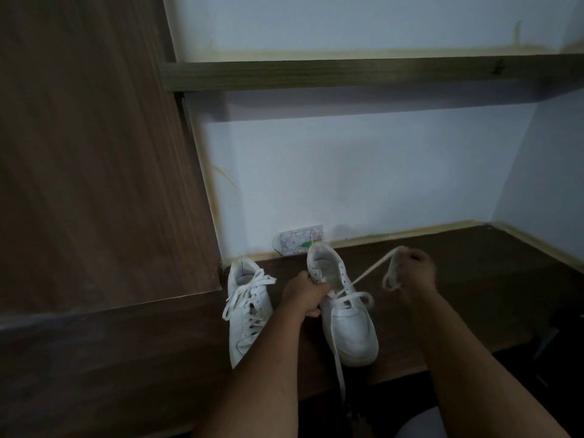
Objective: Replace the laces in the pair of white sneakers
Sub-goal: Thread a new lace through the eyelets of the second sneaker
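1. We count two white sneakers on the dark wooden desk [458,279], both with heels toward the back wall and toes toward the front edge.
2. The left sneaker [249,308] lies flat near the desk's left end, beside the tall wooden panel [94,153]; it is partly laced, with loose crossings and a loop of lace [234,298] spilling over its left side.
3. The right sneaker [344,314] sits just beside it, closer to the middle of the desk, with its upper eyelets bare and only the lowest crossings threaded.
4. We see two hands. Our left hand [305,294] grips the right sneaker at its collar, fingers curled round the left wall.
5. Our right hand [417,270] is raised to the right of that shoe and pinches a white lace [369,270], which runs taut from the shoe's eyelets up to the fingers, with a slack loop hanging from the hand.
6. The other end of this lace trails off the toe and hangs down over the front edge of the desk.
7. One small printed card [300,243] leans against the back wall behind the right sneaker; it has a green mark, and its writing is too small for us to read.
8. We find no readable brand on either shoe.
9. One wooden shelf [347,74] runs across the wall above.
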Available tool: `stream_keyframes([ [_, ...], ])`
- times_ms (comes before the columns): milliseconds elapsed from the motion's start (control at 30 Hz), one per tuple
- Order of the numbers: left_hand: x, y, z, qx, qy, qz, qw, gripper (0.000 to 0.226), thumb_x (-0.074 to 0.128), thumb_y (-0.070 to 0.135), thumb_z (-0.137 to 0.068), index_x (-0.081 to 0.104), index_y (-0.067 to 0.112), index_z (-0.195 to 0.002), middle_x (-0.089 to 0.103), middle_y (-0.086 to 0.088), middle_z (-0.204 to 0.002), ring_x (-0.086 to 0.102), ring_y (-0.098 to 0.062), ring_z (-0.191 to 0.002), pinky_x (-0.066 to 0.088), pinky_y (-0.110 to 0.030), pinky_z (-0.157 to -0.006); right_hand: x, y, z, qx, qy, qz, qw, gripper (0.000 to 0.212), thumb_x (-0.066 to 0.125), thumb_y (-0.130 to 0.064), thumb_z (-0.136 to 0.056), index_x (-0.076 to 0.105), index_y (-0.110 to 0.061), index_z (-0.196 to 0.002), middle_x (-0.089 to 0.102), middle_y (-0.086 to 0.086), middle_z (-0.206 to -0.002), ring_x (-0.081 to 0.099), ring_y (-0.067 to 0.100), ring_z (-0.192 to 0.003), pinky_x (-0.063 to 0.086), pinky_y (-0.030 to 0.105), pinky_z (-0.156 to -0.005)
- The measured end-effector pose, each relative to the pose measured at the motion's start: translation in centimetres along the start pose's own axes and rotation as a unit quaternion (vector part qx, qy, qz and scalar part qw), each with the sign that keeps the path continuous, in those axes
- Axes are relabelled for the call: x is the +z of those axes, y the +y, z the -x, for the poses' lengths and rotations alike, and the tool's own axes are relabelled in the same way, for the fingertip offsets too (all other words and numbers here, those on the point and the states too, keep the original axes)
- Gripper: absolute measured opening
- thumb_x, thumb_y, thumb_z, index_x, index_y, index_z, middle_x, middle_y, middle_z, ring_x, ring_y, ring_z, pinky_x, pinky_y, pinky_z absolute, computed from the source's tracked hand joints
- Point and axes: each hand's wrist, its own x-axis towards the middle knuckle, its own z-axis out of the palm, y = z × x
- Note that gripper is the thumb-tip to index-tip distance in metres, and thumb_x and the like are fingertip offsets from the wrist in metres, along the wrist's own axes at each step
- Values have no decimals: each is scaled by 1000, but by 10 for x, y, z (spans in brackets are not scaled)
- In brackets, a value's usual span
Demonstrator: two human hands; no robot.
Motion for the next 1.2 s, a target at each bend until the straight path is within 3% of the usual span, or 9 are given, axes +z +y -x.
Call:
stream_keyframes([
  [133,-5,-5,-3,-16,-7,25,1000,65,68,38,-85,43,17,-142,61,-10,-121,70,-20,-75,60,-29,-58,-32,-4,-26,96,64,-226,967,19,37,-14,-99,55,-13,-102,60,20,-123,48,12,-64,44,25,-55],
  [200,-5,-6,-2,-27,-19,58,998,74,69,37,-86,33,18,-149,65,-14,-108,68,-17,-69,56,-25,-51,-29,-7,-22,150,44,-285,946,18,41,-18,-100,54,-16,-88,64,10,-102,48,12,-63,42,24,-50],
  [333,-4,-7,-1,-35,-24,49,998,61,66,44,-87,47,15,-138,67,-13,-92,68,-18,-72,59,-28,-57,-9,-6,5,-53,-138,22,989,16,56,-30,-95,58,-18,-84,54,2,-70,50,15,-55,40,24,-45],
  [433,-1,-8,-1,-25,-22,34,999,49,63,47,-87,56,15,-123,67,-11,-90,69,-19,-75,61,-29,-62,10,5,28,-184,-345,282,876,16,73,-25,-82,71,-25,-97,70,-3,-89,66,11,-81,53,22,-68],
  [533,1,-9,-1,-13,-13,23,1000,48,63,47,-87,57,15,-123,67,-9,-93,69,-19,-76,59,-28,-59,29,12,38,-238,-376,400,801,21,74,-17,-80,74,-25,-99,71,-9,-96,63,-1,-86,48,7,-74],
  [700,-1,-7,2,4,-6,-16,1000,46,60,48,-88,59,16,-121,68,-7,-94,70,-19,-77,59,-27,-59,30,18,32,-244,-358,493,755,18,71,-27,-83,72,-20,-99,67,-2,-100,61,9,-89,49,21,-79],
  [933,-1,-5,5,49,27,-103,993,32,57,51,-83,62,21,-94,69,-3,-79,64,-18,-56,58,-31,-58,22,25,20,-193,-233,291,907,17,74,-20,-82,64,-27,-69,67,0,-73,61,13,-68,46,21,-64],
  [1067,3,-3,6,94,66,-173,978,38,56,59,-73,63,22,-79,69,-2,-84,68,-21,-75,57,-35,-70,21,31,16,-141,-192,242,940,17,69,-22,-86,64,-23,-70,63,1,-65,57,16,-60,45,29,-61],
  [1200,3,0,8,99,63,-248,962,59,48,71,-82,68,19,-102,69,-3,-99,67,-22,-89,51,-31,-71,26,27,18,-168,-193,237,937,16,67,-26,-87,63,-26,-72,66,1,-72,62,17,-67,49,31,-62],
])
